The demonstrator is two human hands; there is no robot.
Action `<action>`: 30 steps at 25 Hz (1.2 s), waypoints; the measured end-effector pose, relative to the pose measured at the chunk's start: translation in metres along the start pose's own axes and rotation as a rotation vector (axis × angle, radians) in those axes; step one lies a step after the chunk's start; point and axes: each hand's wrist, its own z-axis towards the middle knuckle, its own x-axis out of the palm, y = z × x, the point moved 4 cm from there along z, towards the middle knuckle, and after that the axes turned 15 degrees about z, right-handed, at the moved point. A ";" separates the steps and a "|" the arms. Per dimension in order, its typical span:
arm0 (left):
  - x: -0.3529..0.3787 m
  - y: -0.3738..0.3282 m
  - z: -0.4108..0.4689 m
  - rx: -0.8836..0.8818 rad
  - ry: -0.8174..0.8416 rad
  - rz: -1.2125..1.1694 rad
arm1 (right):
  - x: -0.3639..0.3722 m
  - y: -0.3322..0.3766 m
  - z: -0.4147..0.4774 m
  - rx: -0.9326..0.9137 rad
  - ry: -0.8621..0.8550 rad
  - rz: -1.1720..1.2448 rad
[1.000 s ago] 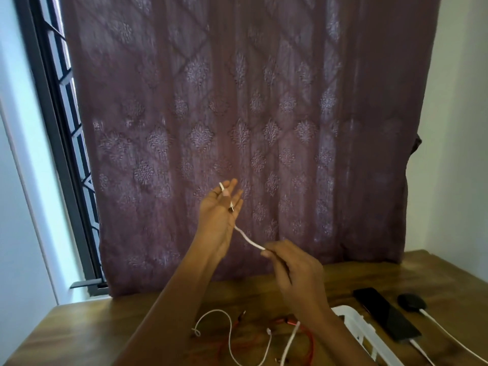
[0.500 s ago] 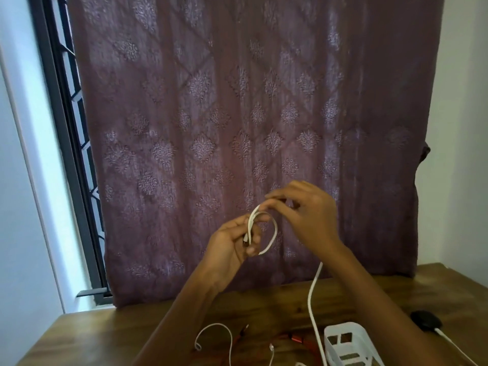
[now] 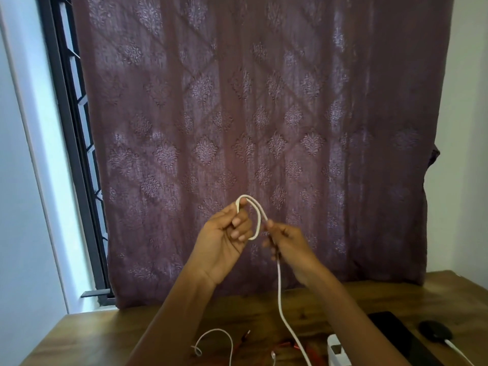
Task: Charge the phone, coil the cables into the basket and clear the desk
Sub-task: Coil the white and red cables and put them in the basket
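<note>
Both hands are raised in front of the curtain above the desk. My left hand (image 3: 227, 233) holds one loop of a white cable (image 3: 279, 291) between its curled fingers and thumb. My right hand (image 3: 287, 240) pinches the same cable just right of the loop, and the rest hangs down to the desk. A thin white cable (image 3: 219, 336) and a red cable (image 3: 293, 346) lie on the desk below. The corner of the white basket (image 3: 334, 348) shows at the bottom. The black phone (image 3: 396, 336) lies at the right, partly behind my right forearm.
A black charger (image 3: 434, 332) with a white lead sits right of the phone on the wooden desk (image 3: 105, 339). A maroon curtain (image 3: 250, 114) hangs behind the desk, with a barred window (image 3: 68, 128) to its left and a white wall at right.
My right hand has come down from above the loop to beside it, sliding along the cable. One loop now sits in my left hand. The camera has tilted slightly.
</note>
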 end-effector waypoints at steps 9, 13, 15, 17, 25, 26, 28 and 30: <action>-0.023 0.004 0.004 0.272 -0.416 0.703 | 0.027 -0.021 -0.038 -0.034 0.231 -0.800; -0.030 0.008 0.006 0.337 -0.379 0.911 | 0.036 0.011 -0.048 -0.572 0.185 -1.298; -0.031 0.011 0.005 0.316 -0.334 0.949 | 0.036 0.024 -0.053 -0.863 0.177 -1.312; -0.028 0.014 0.002 0.274 -0.268 0.956 | 0.032 0.039 -0.055 -0.987 0.155 -1.237; -0.001 0.016 -0.002 -0.064 0.053 0.340 | 0.009 0.096 -0.025 -0.892 0.049 -0.701; 0.001 0.014 -0.002 -0.104 0.094 0.260 | 0.007 0.100 -0.022 -0.870 0.060 -0.606; 0.008 0.013 -0.006 -0.165 0.168 0.162 | 0.002 0.106 -0.016 -0.890 0.041 -0.483; 0.017 0.015 -0.011 -0.184 0.239 0.074 | -0.001 0.107 -0.013 -0.941 0.003 -0.478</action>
